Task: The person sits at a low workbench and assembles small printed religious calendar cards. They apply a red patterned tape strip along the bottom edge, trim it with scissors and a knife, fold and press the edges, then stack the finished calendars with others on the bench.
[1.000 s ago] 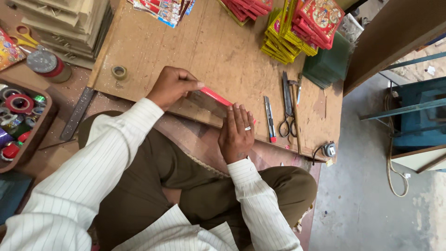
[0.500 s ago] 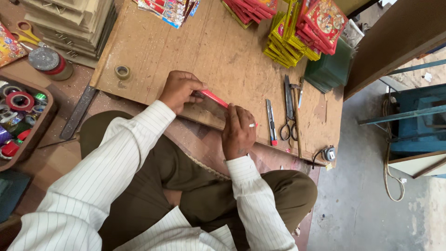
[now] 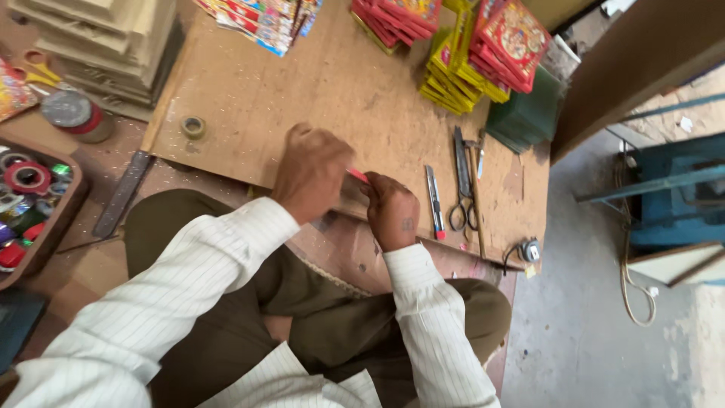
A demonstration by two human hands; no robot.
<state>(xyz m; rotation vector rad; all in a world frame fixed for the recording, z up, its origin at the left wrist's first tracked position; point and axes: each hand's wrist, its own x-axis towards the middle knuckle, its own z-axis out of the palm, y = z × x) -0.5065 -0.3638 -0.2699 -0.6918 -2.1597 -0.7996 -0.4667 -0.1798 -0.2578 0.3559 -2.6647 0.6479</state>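
Both your hands, left and right, pinched the red strip, which lay between them on the board.

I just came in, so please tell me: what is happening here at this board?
A seated person in a striped shirt holds a small red piece between the left hand and right hand at the near edge of a brown board. Black scissors and a utility knife lie just beside the right hand.

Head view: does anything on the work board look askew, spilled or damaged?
Nothing stands out. Both hands, left hand and right hand, meet on a thin red strip; scissors lie flat on the board.
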